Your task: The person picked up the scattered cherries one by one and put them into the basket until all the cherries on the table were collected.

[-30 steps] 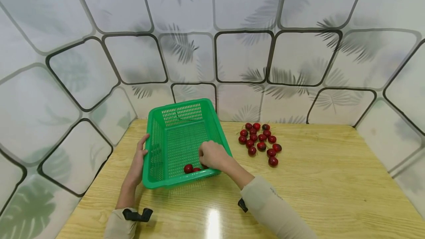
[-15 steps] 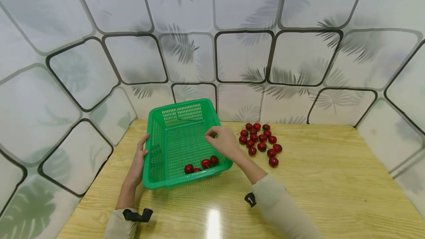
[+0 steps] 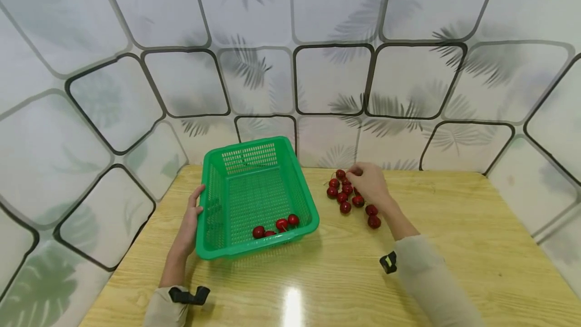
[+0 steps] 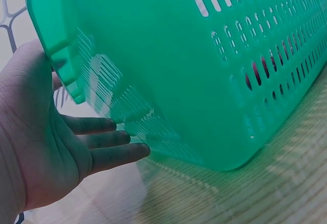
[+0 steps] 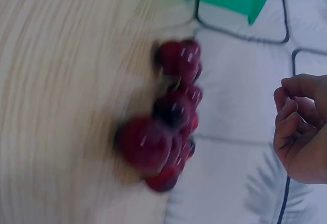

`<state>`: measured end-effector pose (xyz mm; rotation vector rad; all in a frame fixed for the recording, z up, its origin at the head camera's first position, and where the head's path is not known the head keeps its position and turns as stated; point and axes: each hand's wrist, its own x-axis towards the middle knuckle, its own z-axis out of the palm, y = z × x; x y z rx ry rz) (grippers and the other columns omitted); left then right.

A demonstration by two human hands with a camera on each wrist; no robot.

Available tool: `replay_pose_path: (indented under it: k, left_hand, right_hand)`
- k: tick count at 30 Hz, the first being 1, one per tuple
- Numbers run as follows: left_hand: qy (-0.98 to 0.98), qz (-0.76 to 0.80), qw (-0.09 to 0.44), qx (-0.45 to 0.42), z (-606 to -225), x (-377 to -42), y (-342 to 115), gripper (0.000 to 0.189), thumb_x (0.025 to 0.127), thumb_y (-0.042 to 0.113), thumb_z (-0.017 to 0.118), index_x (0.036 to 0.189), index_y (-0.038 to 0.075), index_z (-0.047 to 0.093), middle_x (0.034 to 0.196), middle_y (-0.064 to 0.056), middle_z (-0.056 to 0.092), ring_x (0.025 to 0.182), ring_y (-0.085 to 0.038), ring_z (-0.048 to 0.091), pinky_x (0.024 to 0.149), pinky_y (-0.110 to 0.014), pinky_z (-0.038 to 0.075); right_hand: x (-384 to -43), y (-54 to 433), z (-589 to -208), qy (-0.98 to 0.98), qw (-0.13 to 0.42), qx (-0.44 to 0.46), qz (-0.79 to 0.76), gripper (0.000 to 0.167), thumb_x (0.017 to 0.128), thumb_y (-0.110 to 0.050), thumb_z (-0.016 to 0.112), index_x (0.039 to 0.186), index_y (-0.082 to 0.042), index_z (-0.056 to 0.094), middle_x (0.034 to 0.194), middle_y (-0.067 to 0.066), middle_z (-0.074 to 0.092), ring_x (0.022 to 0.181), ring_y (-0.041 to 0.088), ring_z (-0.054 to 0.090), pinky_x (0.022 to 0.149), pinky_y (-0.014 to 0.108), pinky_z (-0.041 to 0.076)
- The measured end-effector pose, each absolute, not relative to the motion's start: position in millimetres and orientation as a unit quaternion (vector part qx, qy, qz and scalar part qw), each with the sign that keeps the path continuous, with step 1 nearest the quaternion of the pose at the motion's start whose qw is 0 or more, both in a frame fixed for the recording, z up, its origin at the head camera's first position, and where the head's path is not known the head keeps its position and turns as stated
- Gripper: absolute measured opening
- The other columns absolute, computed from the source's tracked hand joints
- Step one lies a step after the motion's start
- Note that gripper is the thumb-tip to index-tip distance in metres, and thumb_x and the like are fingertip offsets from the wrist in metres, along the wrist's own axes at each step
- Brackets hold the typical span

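Note:
A green plastic basket [image 3: 258, 185] stands on the left part of the table. Several dark red cherries [image 3: 282, 224] lie inside, along its near side. My left hand [image 3: 187, 226] rests against the basket's left side; in the left wrist view its fingers [image 4: 120, 155] are straight beside the outer wall. Right of the basket, a loose group of cherries [image 3: 345, 207] lies on the wood. My right hand [image 3: 371, 183] hovers over the far right part of this group and hides some of it. In the right wrist view its fingers [image 5: 288, 124] are curled, thumb tip meeting the index finger, with no cherry visible between them.
The wooden table [image 3: 454, 231] reaches to a patterned wall [image 3: 333, 79] at the back and sides. Black wrist cameras [image 3: 388, 262] sit at both sleeves. The basket's right rim [image 3: 305, 188] stands up between its inside and the loose cherries.
My right hand has risen from the near side of the basket, leaving cherries visible there, and moved right to the loose cherries. My left hand and the basket have stayed in place.

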<state>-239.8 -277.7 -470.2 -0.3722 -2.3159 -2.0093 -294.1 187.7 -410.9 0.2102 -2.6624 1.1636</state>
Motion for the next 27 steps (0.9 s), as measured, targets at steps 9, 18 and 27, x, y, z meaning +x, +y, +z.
replay_pose_path:
  k: [9,18,27]
  left_hand:
    - [-0.748,-0.653,0.03,-0.118,-471,-241,-279,0.055,0.108,0.024,0.019,0.16,0.013,0.004,0.163,-0.015,-0.005,0.126,-0.027,0.027,0.088,-0.019,0.039]
    - [-0.75,-0.65,0.026,-0.12,-470,-240,-277,0.055,0.109,0.026,0.02,0.16,0.012,0.004,0.163,-0.016,-0.004,0.128,-0.028,0.026,0.089,-0.019,0.038]
    - [-0.749,-0.651,0.027,-0.118,-470,-238,-276,0.055,0.108,0.023,0.02,0.16,0.011,0.004,0.163,-0.017,-0.004,0.127,-0.026,0.026,0.089,-0.019,0.039]
  right_hand:
    - [-304,248,-428,-0.941,0.072,0.029,0.33,0.025,0.092,-0.01,0.056,0.105,0.007,0.07,0.102,0.025,0.069,0.085,0.035,0.065,0.071,0.046,0.052]
    - [-310,269,-448,-0.952,0.033,0.009,0.306,0.029,0.091,-0.009,0.055,0.111,0.009,0.068,0.106,0.027,0.068,0.091,0.039,0.065,0.071,0.045,0.052]
    - [-317,277,-462,-0.953,0.022,0.015,0.302,0.039,0.096,-0.007,0.046,0.13,0.009,0.058,0.115,0.035,0.062,0.063,0.026,0.059,0.053,0.034,0.043]
